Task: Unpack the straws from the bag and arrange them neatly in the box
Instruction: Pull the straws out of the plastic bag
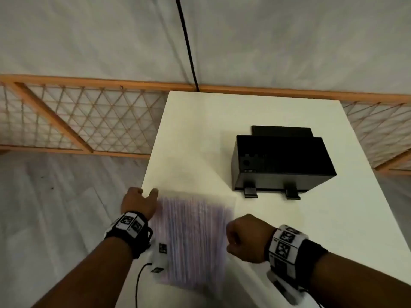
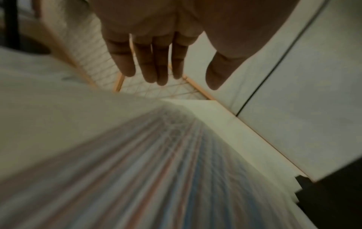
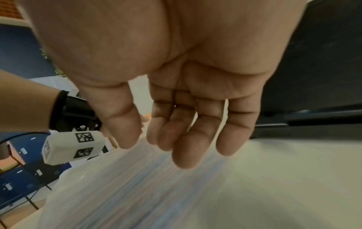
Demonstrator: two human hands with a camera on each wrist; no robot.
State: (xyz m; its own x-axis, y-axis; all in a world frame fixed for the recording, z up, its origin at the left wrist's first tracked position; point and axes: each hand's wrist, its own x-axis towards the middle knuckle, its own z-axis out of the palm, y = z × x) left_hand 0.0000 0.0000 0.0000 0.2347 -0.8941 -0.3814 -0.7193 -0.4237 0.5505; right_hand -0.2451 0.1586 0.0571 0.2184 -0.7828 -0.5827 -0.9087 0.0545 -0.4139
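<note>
A clear plastic bag of straws [image 1: 191, 238] lies flat on the white tabletop [image 1: 278, 230], at its near left part, close along the left edge. The straws inside run from the near edge toward the far edge, side by side; motion blur smears them into pale purple, blue and reddish streaks, so single straws cannot be told apart.

The left hand [image 1: 139, 202] hovers at the left edge of the tabletop, just beside the bag's far left corner. In the left wrist view its fingers [image 2: 152, 62] are straight and close together, the thumb apart, and they hold nothing; whether a fingertip touches the bag cannot be told.

The right hand [image 1: 249, 237] is over the tabletop just beside the bag's right side. From the head view it looks like a loose fist, but the right wrist view shows the fingers [image 3: 188, 131] only loosely curled above the bag, with nothing between them and the thumb.

The black box [image 1: 281, 164] stands at the far right part of the tabletop, well apart from the bag, with two small black tabs [image 1: 251, 192] jutting from its near bottom edge.

Both wrists carry bands with black-and-white markers [image 1: 287, 245].
</note>
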